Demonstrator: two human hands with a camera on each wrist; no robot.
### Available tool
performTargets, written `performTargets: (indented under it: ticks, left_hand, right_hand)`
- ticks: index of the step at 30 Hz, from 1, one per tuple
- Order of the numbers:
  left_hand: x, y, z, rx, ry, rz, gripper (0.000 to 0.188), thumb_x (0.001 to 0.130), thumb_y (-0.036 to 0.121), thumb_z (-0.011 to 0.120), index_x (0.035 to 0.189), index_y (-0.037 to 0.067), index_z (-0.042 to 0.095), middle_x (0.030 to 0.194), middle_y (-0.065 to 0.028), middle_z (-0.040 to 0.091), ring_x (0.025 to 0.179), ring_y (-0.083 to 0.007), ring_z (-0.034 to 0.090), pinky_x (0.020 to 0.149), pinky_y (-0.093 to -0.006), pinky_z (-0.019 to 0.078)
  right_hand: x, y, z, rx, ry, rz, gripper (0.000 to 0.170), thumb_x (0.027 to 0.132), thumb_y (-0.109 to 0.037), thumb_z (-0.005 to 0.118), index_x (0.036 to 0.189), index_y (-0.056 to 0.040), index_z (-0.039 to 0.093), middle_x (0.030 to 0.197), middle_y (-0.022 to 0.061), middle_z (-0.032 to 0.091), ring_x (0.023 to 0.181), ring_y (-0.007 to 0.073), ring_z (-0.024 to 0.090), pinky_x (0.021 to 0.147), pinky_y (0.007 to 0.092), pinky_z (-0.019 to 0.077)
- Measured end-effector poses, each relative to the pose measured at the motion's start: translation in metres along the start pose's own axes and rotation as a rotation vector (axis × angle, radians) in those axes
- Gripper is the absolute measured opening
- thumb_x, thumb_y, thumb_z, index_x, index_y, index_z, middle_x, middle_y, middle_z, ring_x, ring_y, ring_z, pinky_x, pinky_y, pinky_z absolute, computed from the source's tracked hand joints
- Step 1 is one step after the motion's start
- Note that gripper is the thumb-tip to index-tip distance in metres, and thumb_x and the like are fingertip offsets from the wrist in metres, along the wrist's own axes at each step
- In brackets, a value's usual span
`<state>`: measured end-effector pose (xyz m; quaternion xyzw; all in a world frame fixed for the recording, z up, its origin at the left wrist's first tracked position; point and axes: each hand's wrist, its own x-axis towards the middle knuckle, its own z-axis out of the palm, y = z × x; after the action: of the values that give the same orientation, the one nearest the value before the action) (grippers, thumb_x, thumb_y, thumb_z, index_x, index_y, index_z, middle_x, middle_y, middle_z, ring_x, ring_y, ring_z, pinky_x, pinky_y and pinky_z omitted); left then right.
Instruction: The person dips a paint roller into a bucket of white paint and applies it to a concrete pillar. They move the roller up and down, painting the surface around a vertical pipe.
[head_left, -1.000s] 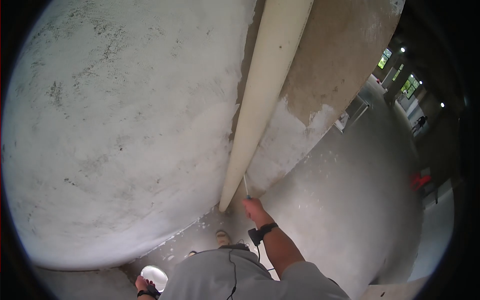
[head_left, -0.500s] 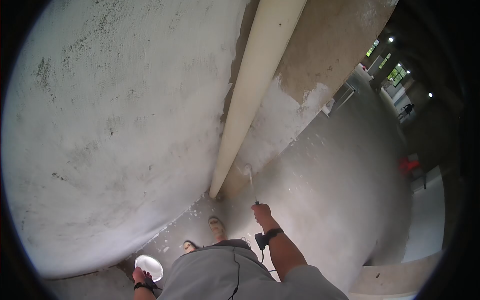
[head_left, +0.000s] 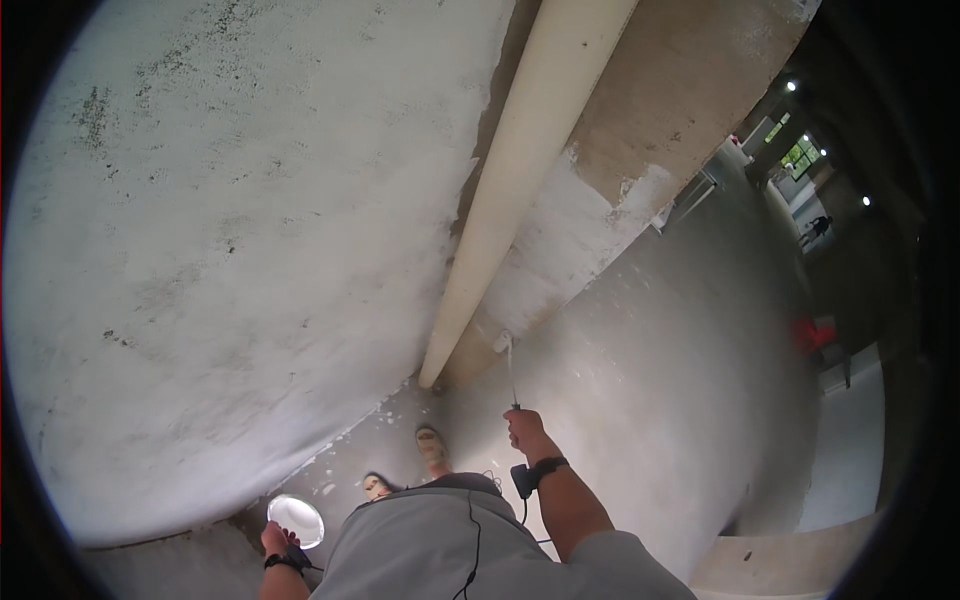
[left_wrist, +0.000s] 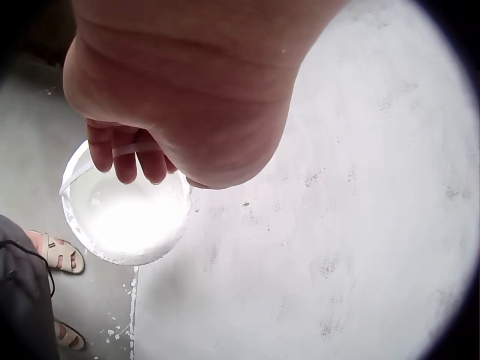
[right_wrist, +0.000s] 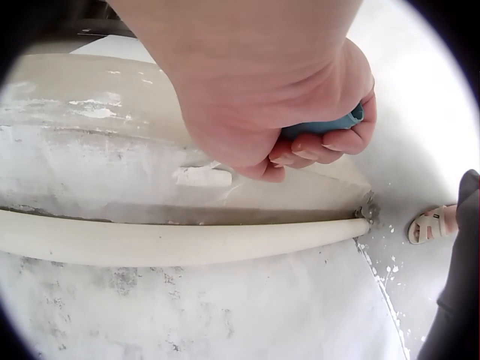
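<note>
My right hand (head_left: 524,429) grips the blue-green handle (right_wrist: 324,126) of a small paint roller, fingers curled round it. The white roller head (head_left: 502,342) lies against the low part of the wall strip right of the pipe (head_left: 500,190), close to the floor. In the right wrist view the roller head (right_wrist: 204,177) shows beyond the hand, above the pipe (right_wrist: 165,241). My left hand (head_left: 277,540) holds a round white bucket (head_left: 297,519) by its thin handle. Seen from the left wrist, the fingers curl round that handle (left_wrist: 132,148) over the bucket of white paint (left_wrist: 124,217).
A large white-coated wall (head_left: 250,250) with dark specks fills the left. Brown bare surface (head_left: 680,100) shows above the white patch. Paint spots dot the grey floor (head_left: 650,400) near my sandalled feet (head_left: 431,446). Far right are a red object (head_left: 814,334) and a distant person (head_left: 818,228).
The right hand and roller have moved right, away from the pipe's foot; the roller head has lately shifted slightly downward. The left hand and bucket have come further into view.
</note>
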<state>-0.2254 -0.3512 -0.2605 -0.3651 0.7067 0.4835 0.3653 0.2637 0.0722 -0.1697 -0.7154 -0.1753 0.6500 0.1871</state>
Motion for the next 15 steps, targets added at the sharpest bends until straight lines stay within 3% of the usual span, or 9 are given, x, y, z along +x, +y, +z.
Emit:
performTargets:
  ticks: [2,4,5,11,13,15]
  left_hand:
    - [0.004,-0.003,-0.006,-0.020,0.019,0.017,0.011,0.080,0.023,0.049,0.079,0.017,0.040,0.072,-0.0006,0.038,0.065,-0.0172,0.036,0.059,-0.0347,0.0308]
    - [0.013,-0.007,-0.017,-0.023,-0.039,-0.002,0.020,0.081,0.026,0.050,0.096,0.014,0.045,0.083,-0.0047,0.044,0.072,-0.0227,0.047,0.059,-0.0381,0.0373]
    - [0.016,-0.010,-0.020,-0.038,-0.032,0.000,0.020,0.081,0.026,0.050,0.096,0.014,0.045,0.083,-0.0047,0.044,0.072,-0.0227,0.047,0.059,-0.0381,0.0373]
    - [-0.005,-0.022,-0.031,-0.134,0.061,-0.010,0.017,0.080,0.025,0.050,0.092,0.014,0.044,0.082,-0.0047,0.043,0.069,-0.0224,0.045,0.056,-0.0390,0.0359]
    - [-0.030,-0.021,-0.026,-0.108,0.130,-0.020,0.012,0.081,0.024,0.048,0.077,0.017,0.039,0.075,-0.0005,0.038,0.061,-0.0163,0.034,0.054,-0.0341,0.0304]
    - [-0.029,-0.024,-0.031,-0.112,0.148,-0.015,0.012,0.081,0.025,0.048,0.077,0.017,0.039,0.075,-0.0009,0.039,0.061,-0.0171,0.035,0.054,-0.0348,0.0308]
  right_hand:
    - [0.008,-0.007,0.007,0.033,-0.052,-0.009,0.019,0.082,-0.019,0.063,0.072,-0.0119,0.048,0.051,-0.0004,0.038,0.038,0.0134,0.038,0.035,0.0280,0.0280]
    - [0.014,-0.016,0.022,0.018,-0.055,-0.008,0.020,0.081,-0.019,0.063,0.071,-0.0118,0.047,0.051,-0.0001,0.038,0.038,0.0136,0.038,0.035,0.0281,0.0280]
    - [0.017,-0.022,0.029,0.006,-0.049,-0.007,0.021,0.081,-0.019,0.063,0.070,-0.0117,0.046,0.051,0.0001,0.039,0.038,0.0138,0.038,0.035,0.0281,0.0280]
    - [0.050,-0.050,0.060,-0.074,-0.123,0.007,0.023,0.081,-0.017,0.065,0.068,-0.0141,0.046,0.054,-0.0010,0.041,0.041,0.0129,0.040,0.037,0.0286,0.0285]
    - [0.061,-0.058,0.068,-0.110,-0.129,-0.018,0.023,0.081,-0.017,0.065,0.068,-0.0138,0.046,0.054,-0.0009,0.042,0.041,0.0130,0.040,0.038,0.0289,0.0290]
    - [0.068,-0.067,0.075,-0.141,-0.132,-0.043,0.023,0.081,-0.017,0.065,0.067,-0.0135,0.046,0.054,-0.0008,0.042,0.042,0.0130,0.040,0.038,0.0293,0.0295]
